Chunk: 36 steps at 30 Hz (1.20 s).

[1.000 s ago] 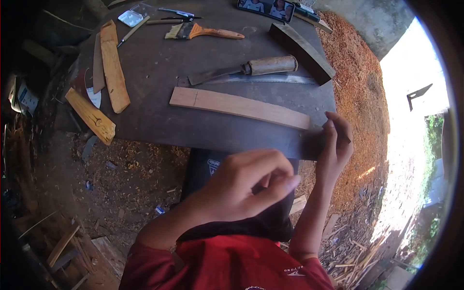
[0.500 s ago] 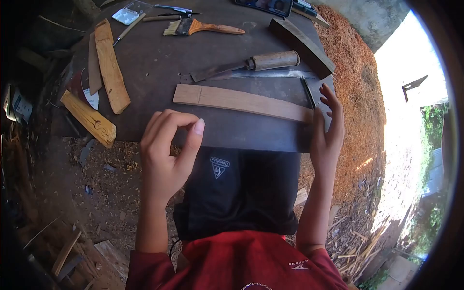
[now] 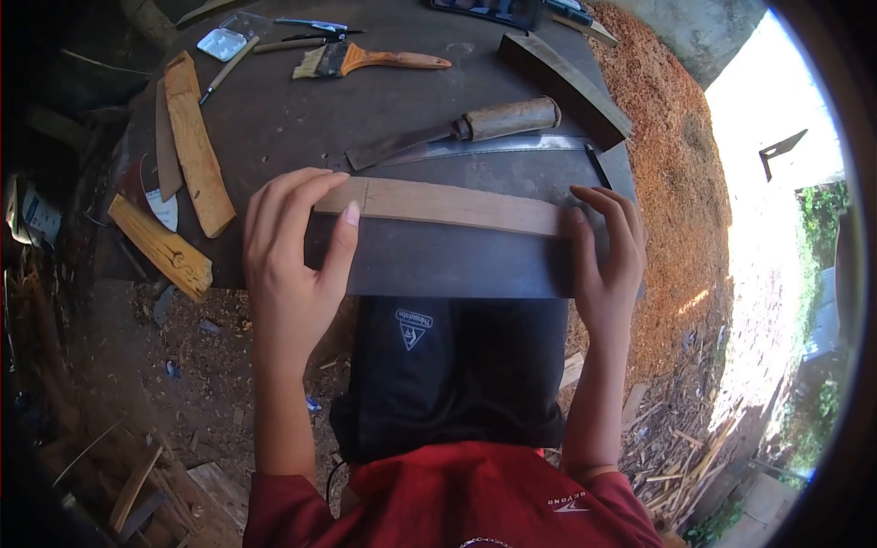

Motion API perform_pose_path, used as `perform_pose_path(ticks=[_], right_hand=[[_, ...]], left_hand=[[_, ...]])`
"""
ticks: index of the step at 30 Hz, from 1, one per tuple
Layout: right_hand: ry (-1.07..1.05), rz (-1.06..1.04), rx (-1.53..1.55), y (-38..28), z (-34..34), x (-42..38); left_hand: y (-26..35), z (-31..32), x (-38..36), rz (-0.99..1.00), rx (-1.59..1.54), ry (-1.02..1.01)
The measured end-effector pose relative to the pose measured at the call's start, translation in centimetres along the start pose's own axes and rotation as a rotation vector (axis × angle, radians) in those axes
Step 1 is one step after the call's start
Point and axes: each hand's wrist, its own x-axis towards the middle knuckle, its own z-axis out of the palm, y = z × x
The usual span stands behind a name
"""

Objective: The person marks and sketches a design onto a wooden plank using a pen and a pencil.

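Head view, single: head-worn, facing forward and down; wide, close range. Shirt (image 3: pixel 457 498) at lower centre, nearest; left hand (image 3: pixel 290 263) centre-left, right hand (image 3: pixel 614 260) centre-right; table (image 3: pixel 438 262) across upper half, farther off.

White glare floods the right while the bowed left edge lies dark

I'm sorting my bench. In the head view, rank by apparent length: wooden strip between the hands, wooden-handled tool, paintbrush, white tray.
Largest to smallest:
1. Wooden strip, left end partly covered
2. Wooden-handled tool
3. Paintbrush
4. White tray
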Motion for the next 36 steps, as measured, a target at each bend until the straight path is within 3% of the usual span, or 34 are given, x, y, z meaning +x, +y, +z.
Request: perform_pose_path(ticks=[13, 22, 29, 36], right_hand=[[-0.003, -0.026, -0.035, 0.0, 0.1, 0.1], [-0.015, -0.04, 0.07, -1.8, 0.3, 0.9], [-0.083, -0.231, 0.069, -5.3, 1.6, 4.5], [-0.12, -0.409, -0.164, -4.2, 3.3, 8.2]], left_hand=[[-0.2, 1.9, 0.3, 0.003, 0.108, 0.103], [-0.4, 1.6, 0.1, 0.025, 0.147, 0.02], [-0.4, 1.5, 0.0, 0.038, 0.131, 0.02], [-0.2, 1.3, 0.1, 0.032, 0.131, 0.014]])
